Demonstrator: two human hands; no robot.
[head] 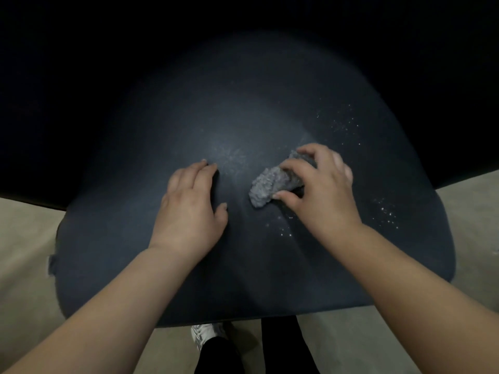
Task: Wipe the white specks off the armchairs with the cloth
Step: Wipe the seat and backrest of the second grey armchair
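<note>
The armchair seat (243, 109) is seen as a dark navy blue, dotted with scattered white specks (386, 214) (thickest toward the right side) and marked by a faint pale smear near its middle. The cloth (267, 184) is shown as a nubbly mid grey. The floor (24, 238) is rendered beige, a shoe (205, 333) white, and the trousers (283, 344) black.

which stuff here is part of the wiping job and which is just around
Job: grey cloth gripped by right hand; dark armchair seat; white specks; left hand resting flat on the seat.
Just around: beige floor; white shoe.
</note>
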